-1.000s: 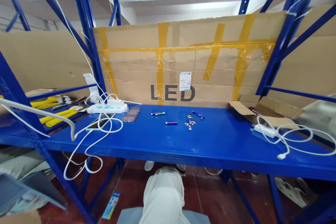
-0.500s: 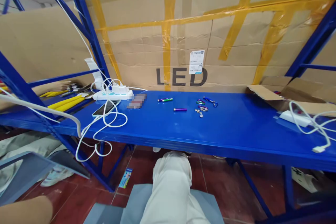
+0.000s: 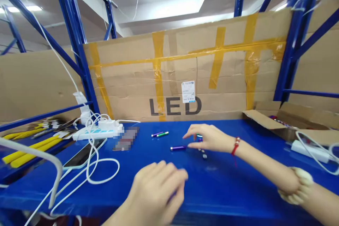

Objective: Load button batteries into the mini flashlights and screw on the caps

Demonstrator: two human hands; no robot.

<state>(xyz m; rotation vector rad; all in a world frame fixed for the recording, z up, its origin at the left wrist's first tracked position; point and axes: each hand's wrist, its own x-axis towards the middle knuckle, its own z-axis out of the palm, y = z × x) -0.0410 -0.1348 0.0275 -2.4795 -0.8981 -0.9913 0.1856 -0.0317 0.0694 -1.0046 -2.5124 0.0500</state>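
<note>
Nearest, the left hand [image 3: 159, 189] curls loosely; whether its palm holds anything cannot be told. At its one o'clock, a slim, glossy purple tube [image 3: 178, 148] with a silvery tip lies on the smooth blue table [image 3: 225, 187]; being round, it could roll if nudged. At the tube's four o'clock, small flat metallic discs [image 3: 204, 156] could scatter if brushed by the right hand [image 3: 209, 139] just above, its thumb and forefinger parted, nothing visible between. Farther, at ten o'clock, lies a shiny green tube [image 3: 162, 134]; beyond, creased cardboard [image 3: 127, 88].
</note>
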